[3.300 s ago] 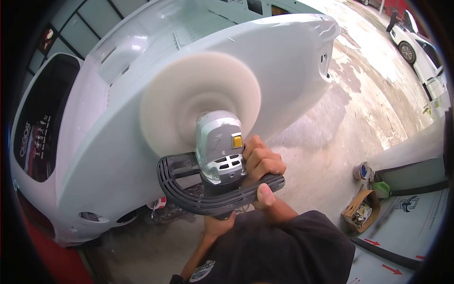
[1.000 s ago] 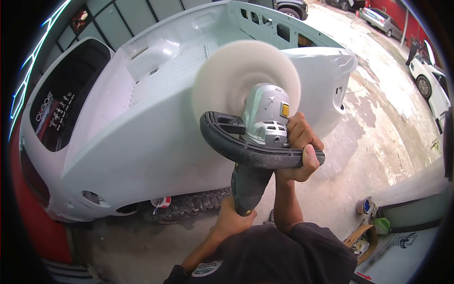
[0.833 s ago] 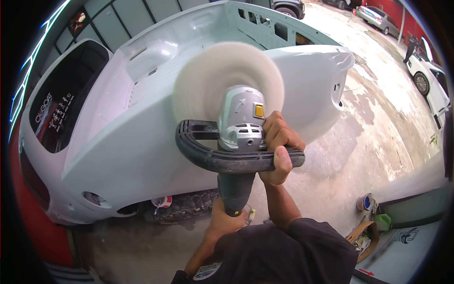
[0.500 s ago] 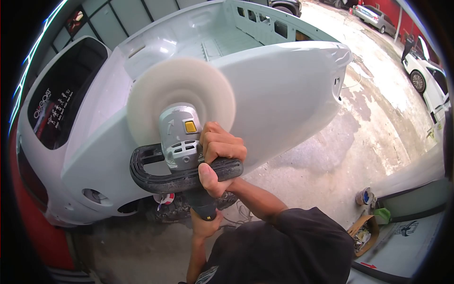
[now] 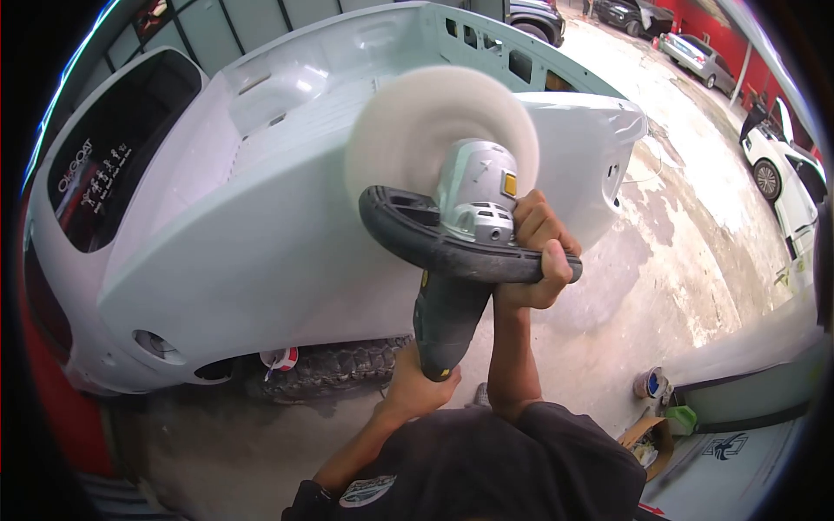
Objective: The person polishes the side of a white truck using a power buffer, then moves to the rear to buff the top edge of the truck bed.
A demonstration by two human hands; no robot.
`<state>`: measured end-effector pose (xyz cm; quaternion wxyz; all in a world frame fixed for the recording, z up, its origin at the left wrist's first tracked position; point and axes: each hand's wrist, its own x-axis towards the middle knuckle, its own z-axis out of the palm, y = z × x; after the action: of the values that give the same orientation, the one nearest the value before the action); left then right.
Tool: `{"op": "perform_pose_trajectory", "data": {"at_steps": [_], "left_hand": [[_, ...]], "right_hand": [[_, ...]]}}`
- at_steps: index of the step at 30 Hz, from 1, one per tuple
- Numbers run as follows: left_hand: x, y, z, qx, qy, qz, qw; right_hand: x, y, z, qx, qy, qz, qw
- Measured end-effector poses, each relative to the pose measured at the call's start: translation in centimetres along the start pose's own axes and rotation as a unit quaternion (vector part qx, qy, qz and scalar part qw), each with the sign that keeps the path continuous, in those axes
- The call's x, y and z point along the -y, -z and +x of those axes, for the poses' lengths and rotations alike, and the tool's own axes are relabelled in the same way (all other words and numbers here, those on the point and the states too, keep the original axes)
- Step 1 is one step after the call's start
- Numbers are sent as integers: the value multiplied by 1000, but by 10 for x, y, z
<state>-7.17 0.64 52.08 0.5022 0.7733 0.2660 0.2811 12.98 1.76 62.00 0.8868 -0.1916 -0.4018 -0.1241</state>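
A rotary polisher with a grey metal head is held across the side of a pale pickup truck bed. Its round white pad is blurred as if spinning and overlaps the upper side panel and rail. My right hand is closed around the right end of the black D-shaped handle, close beside the yellow button. Lower down, my left hand wraps the rear end of the dark body; its fingers are partly hidden.
A knobbly tyre lies under the panel, with a red-and-white round thing by it. Lower right are a small bucket, a cardboard box and a green container. A white car stands at far right.
Both hands have carried the polisher to the right along the bed side, and its pad now sits nearer the tailgate end. More of the tyre shows.
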Motion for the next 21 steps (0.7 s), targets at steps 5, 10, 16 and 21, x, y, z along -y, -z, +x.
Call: {"op": "perform_pose_trajectory", "data": {"at_steps": [5,10,16,21], "left_hand": [[-27,-13,29,30,-25,28,999],[-26,1,27,34,-4,15,999],[-4,47,-16,6,73,-1,997],[58,88,-78,-66,72,-51,994]], "right_hand": [[1,25,28,-57,9,-53,997],[0,12,26,-36,19,-72,997],[3,-51,-29,32,0,-18,999],[3,-107,-81,116,-26,17,993]]}}
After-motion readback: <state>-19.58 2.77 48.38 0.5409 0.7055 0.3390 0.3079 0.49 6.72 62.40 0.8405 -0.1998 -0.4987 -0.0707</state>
